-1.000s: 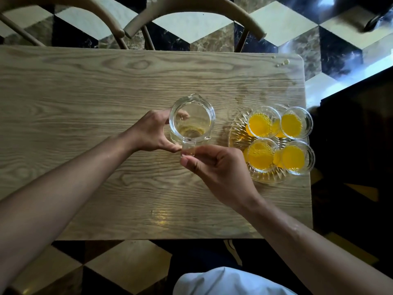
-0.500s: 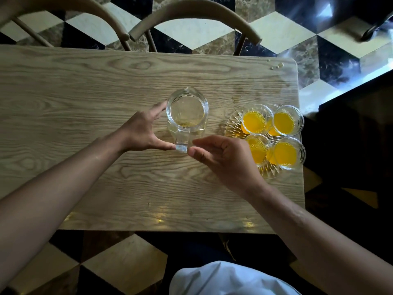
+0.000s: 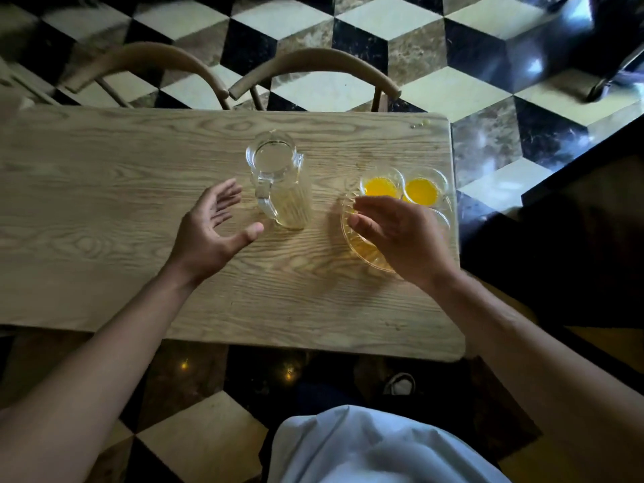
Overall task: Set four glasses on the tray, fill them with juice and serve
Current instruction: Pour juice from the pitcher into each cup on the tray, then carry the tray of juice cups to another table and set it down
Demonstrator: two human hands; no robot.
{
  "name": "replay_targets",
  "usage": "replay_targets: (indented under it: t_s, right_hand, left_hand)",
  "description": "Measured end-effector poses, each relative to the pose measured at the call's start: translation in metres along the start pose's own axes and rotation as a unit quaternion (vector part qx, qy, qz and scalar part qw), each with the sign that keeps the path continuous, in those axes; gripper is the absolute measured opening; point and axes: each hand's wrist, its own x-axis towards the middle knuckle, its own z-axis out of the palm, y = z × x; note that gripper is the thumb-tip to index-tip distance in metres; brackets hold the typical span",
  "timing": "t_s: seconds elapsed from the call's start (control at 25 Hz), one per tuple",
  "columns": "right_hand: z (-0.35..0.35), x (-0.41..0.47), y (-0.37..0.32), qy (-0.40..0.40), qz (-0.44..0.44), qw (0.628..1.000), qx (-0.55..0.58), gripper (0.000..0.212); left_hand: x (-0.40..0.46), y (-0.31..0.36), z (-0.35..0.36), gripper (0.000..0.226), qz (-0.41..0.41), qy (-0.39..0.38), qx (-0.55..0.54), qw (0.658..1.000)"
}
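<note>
a clear glass pitcher (image 3: pixel 278 184) stands upright on the wooden table (image 3: pixel 104 203), nearly empty, with only a faint yellowish tint low in its ribbed body; its handle faces the person. the left hand (image 3: pixel 209 231) is just beside the pitcher on its left, palm turned toward it, fingers spread and loosely curved, thumb stretched out toward the pitcher's base. it holds nothing, and a narrow strip of table shows between the thumb tip and the glass, so it appears not to touch.

the right hand (image 3: pixel 397 235) hovers over the near part of the cut-glass tray (image 3: pixel 352 235), which sits near the table's right edge. its fingers are loosely curled and slightly apart, gripping nothing; whether the fingertips brush the tray's rim cannot be told. the hand covers most of the two nearer glasses; only a bit of clear rim (image 3: pixel 442 219) shows to its right. the two farther glasses stand side by side on the tray, filled with orange juice: the far left glass (image 3: pixel 381 186) and the far right glass (image 3: pixel 423 190).

beyond the table's far edge stand two wooden chairs with curved backs, the left chair (image 3: pixel 146 64) and the right chair (image 3: pixel 313 69), on a floor of black, cream and brown cube-pattern tiles (image 3: pixel 418 36). a white garment (image 3: pixel 366 447) shows at the bottom edge.
</note>
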Motion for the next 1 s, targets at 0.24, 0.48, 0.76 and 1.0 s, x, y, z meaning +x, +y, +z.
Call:
replay_targets:
  t_s: [0.24, 0.48, 0.76, 1.0]
  right_hand:
    - [-0.063, -0.051, 0.012, 0.008, -0.035, 0.999, 0.034, 0.069]
    - [-0.119, -0.084, 0.037, 0.046, -0.043, 0.998, -0.008, 0.066]
    - [-0.133, -0.076, 0.065, 0.076, 0.014, 0.996, -0.044, 0.054]
    - [-0.125, -0.046, 0.091, 0.117, 0.101, 0.985, -0.079, 0.038]
  left_hand:
    - [-0.071, 0.057, 0.053, 0.078, 0.033, 0.011, 0.01, 0.999]
    - [-0.1, 0.092, 0.116, 0.062, 0.035, 0.005, 0.003, 0.999]
    - [-0.076, 0.073, 0.137, 0.048, 0.011, 0.004, 0.009, 1.0]
    - [-0.027, 0.025, 0.154, 0.026, -0.044, 0.021, 0.063, 0.997]
